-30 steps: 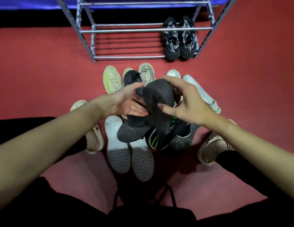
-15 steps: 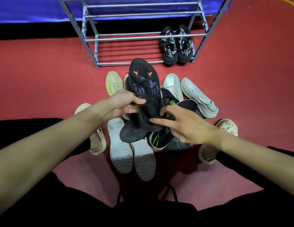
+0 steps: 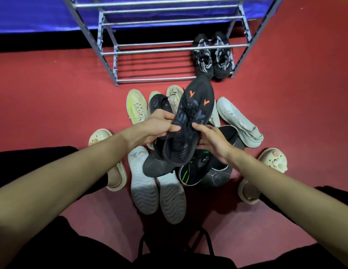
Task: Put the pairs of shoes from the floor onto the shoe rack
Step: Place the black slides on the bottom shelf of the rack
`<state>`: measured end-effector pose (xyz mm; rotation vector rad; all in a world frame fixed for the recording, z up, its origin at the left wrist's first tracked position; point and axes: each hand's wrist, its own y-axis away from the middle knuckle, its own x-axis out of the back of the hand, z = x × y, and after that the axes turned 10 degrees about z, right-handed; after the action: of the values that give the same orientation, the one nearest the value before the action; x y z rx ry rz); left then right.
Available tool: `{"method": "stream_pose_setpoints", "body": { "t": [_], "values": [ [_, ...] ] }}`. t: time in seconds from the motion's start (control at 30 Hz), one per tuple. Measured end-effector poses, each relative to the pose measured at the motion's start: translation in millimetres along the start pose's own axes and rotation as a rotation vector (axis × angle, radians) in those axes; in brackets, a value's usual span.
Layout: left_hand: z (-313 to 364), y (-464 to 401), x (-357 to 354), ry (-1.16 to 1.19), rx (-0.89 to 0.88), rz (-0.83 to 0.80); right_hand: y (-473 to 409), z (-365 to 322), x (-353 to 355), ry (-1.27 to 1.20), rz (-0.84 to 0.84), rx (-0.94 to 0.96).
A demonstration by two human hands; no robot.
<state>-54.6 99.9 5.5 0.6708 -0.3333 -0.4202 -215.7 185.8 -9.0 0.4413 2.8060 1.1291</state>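
Shoe lifted toward the rack

Black sneaker with orange marks (image 3: 190, 121) is held above the pile on the red floor (image 3: 43, 98), toe toward the shoe rack (image 3: 150, 80). Left hand (image 3: 161, 126) and right hand (image 3: 214, 140) each close their fingers on its sides. Best to find its mate first, probably the dark shoe (image 3: 160, 102) beneath. The bottom shelf is open left of the black pair (image 3: 212, 55); watch the front rail.

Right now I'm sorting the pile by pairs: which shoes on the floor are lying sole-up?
The white pair nearest the person, just below the left hand: their grey wavy soles face up, while the other floor shoes show their uppers.
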Motion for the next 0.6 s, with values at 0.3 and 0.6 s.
{"method": "stream_pose_setpoints", "body": {
  "t": [0.3, 0.6],
  "values": [
    [18.3, -73.7, 25.5, 0.01, -0.058, 0.18, -25.4, -4.8, -3.6, -0.099, 0.21, 0.049],
    [4.5, -157.1, 50.8, -0.248, 0.016, 0.293, -52.1, 1.9, 0.5, -0.078, 0.309, -0.067]
  ]
}}
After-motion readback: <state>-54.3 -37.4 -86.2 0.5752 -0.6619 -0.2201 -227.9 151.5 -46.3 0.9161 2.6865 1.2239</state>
